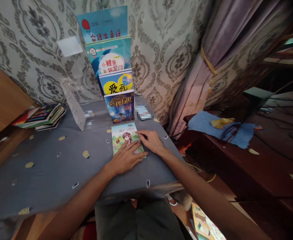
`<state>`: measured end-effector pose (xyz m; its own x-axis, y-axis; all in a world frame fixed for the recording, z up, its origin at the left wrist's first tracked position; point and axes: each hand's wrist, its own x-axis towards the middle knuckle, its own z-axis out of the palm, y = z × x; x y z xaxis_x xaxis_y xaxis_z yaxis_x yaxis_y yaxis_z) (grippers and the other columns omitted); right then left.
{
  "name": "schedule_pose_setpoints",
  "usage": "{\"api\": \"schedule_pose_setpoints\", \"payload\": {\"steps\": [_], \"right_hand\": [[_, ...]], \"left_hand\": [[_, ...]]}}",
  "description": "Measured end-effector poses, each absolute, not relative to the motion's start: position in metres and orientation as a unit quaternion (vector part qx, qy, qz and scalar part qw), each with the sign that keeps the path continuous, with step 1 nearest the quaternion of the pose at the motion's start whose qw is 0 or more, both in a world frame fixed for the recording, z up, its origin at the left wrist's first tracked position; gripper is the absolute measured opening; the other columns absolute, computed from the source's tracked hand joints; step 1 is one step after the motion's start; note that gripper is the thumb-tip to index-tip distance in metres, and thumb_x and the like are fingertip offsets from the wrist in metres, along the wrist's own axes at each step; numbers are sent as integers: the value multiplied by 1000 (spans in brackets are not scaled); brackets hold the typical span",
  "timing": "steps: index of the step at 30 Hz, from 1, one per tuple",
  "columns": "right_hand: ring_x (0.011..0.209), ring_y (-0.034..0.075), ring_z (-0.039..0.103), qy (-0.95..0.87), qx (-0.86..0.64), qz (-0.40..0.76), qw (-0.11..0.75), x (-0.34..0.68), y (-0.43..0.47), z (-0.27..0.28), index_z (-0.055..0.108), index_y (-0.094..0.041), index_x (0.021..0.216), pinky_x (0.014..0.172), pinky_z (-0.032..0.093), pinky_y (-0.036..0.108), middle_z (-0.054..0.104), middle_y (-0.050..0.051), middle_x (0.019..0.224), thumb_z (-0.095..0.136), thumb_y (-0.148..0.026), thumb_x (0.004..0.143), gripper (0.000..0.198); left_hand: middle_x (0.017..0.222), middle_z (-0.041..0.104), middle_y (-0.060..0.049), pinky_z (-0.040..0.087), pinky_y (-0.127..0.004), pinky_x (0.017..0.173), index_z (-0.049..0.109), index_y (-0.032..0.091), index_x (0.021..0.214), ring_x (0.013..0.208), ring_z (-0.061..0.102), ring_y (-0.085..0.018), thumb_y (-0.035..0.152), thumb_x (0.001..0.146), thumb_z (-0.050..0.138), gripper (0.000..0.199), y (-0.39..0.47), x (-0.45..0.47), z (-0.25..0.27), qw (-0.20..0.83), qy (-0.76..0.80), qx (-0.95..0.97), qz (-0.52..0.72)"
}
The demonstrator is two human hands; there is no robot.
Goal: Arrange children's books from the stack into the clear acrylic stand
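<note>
A small picture book (116, 132) with a cartoon girl on its cover lies closed on the grey cloth. My left hand (127, 156) rests flat across the lower part of the cover, fingers spread. At the book's right edge is my right hand (151, 141), its index finger and thumb drawn together on the cover's edge and its other fingers curled. Just behind stands a clear acrylic rack (75, 110). Upright in its right side are a dark blue book (120, 108), a yellow and blue book (111, 87), a teal book (96, 60) and a taller blue book (106, 20).
A table with a patterned grey cloth (68, 166) spreads to the left. A stack of books (42, 116) lies at its far left. To the right are a tied curtain (186, 90) and a dark red bench (223, 163) with a blue cloth (201, 123). Another book (206, 223) is low at right.
</note>
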<state>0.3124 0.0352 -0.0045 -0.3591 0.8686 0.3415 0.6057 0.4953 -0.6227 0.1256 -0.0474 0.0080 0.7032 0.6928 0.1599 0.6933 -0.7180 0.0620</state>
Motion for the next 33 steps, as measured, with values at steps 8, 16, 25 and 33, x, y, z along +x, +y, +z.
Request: {"api": "schedule_pose_setpoints", "payload": {"steps": [8, 16, 25, 33], "right_hand": [[90, 21, 73, -794, -457, 201, 348, 312, 37, -9, 76, -24, 113, 86, 56, 33, 80, 4, 104, 51, -23, 91, 34], [101, 22, 72, -803, -448, 191, 343, 311, 41, -11, 74, -22, 112, 93, 54, 34, 77, 7, 111, 49, -18, 91, 33], [94, 21, 70, -811, -445, 190, 329, 310, 41, -9, 74, -20, 110, 88, 53, 32, 77, 7, 106, 48, -15, 90, 33], [92, 20, 69, -813, -440, 188, 333, 310, 41, -10, 74, -19, 108, 85, 53, 30, 76, 7, 104, 49, -14, 90, 31]], "left_hand": [[153, 50, -6, 25, -53, 122, 56, 38, 140, 147, 38, -25, 42, 105, 40, 39, -43, 124, 6, 22, -362, -928, -87], [152, 50, -6, 28, -50, 121, 58, 37, 138, 144, 42, -23, 43, 104, 40, 39, -30, 120, 9, 35, -351, -931, -90], [150, 52, -8, 27, -53, 121, 59, 35, 137, 142, 44, -25, 41, 104, 42, 39, -18, 120, 10, 31, -345, -935, -81], [146, 55, -8, 29, -54, 119, 61, 34, 135, 139, 47, -26, 39, 103, 45, 36, -15, 121, 8, 53, -335, -935, -99]]}}
